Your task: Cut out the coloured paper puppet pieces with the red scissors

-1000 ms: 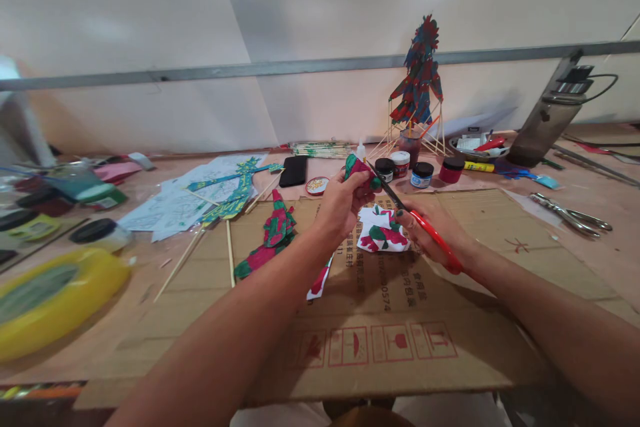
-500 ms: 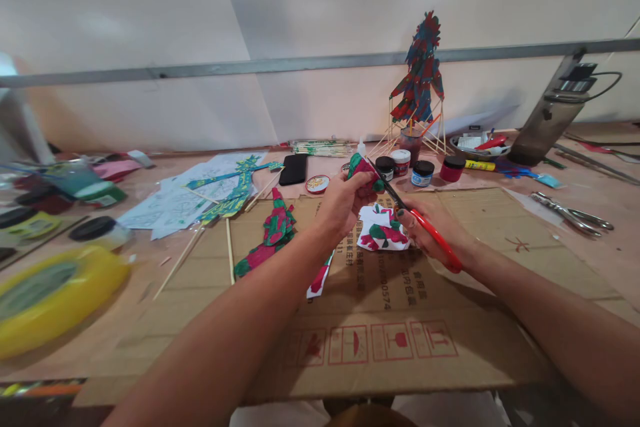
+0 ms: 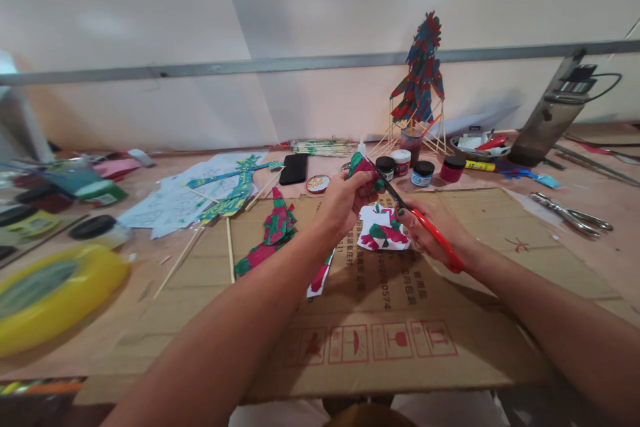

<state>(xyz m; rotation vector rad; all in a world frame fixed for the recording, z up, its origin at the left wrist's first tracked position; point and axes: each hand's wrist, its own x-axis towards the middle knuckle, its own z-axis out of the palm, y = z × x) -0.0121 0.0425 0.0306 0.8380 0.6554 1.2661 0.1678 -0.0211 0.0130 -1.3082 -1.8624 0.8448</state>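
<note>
Left fingers (image 3: 360, 180): we are clamping thumb and fingers of the left hand (image 3: 349, 199) together on a pink-and-green painted paper piece (image 3: 357, 162).
Right fingers (image 3: 406, 219): we are wrapping the right hand (image 3: 443, 230) around red-handled scissors (image 3: 434, 233); how the fingers are sitting inside the loops is hidden from us.
Blades: they are pointing up and to the left, reaching the right edge of the piece; we cannot tell whether paper is lying between them.
Painted piece: it is sticking up past the left thumb, held above the work surface, and is lying up and to the left of the right fingers. Our left hand is the nearer one, being the one gripping it.
Long axis: the scissors are slanting from tips at upper left to handles at lower right, so the blade line is running close along the piece's right side; that is the relation we are minding most.
White painted sheet (image 3: 375, 230): its pink-and-green patches are lying just below the blades, between our hands.
Narrow strip (image 3: 319, 279): it is lying below the left wrist, partly covered by our forearm.
Layered paper shape (image 3: 277, 230): it is resting left of that forearm.
Corrugated cardboard (image 3: 475, 360): it is spreading beneath our forearms and these papers.
Paint jars (image 3: 423, 175): they are standing beyond the scissors.
Feathered paper tower (image 3: 424, 73): it is rising on thin sticks behind the jars.
</note>
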